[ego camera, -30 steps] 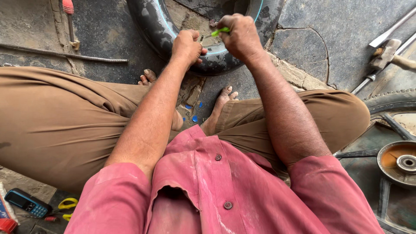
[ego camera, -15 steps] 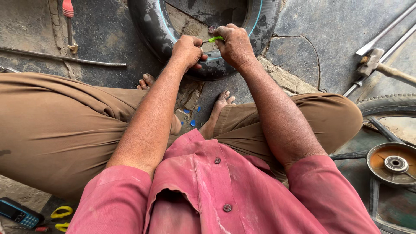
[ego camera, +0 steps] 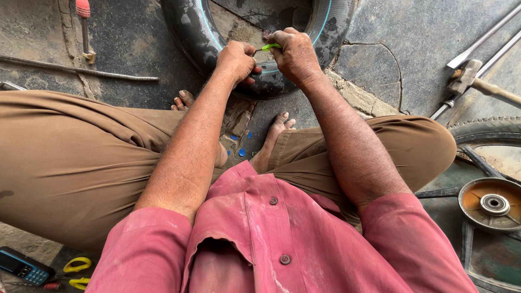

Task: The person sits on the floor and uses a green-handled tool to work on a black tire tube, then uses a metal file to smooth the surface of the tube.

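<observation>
Both hands meet at twelve o'clock over a black rubber inner tube (ego camera: 217,43) lying on the cracked concrete floor (ego camera: 380,59). The left hand (ego camera: 236,61) is fisted, pinching a thin green tool (ego camera: 268,47); the right hand (ego camera: 296,54) curls closed around its other end. A hammer (ego camera: 477,81) lies at two o'clock, yellow-handled scissors (ego camera: 76,271) at eight.

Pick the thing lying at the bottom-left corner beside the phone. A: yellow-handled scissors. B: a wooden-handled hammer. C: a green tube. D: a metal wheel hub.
A: the yellow-handled scissors lie just right of the blue phone at the lower left, while the hammer and the wheel hub sit on the right side.
</observation>
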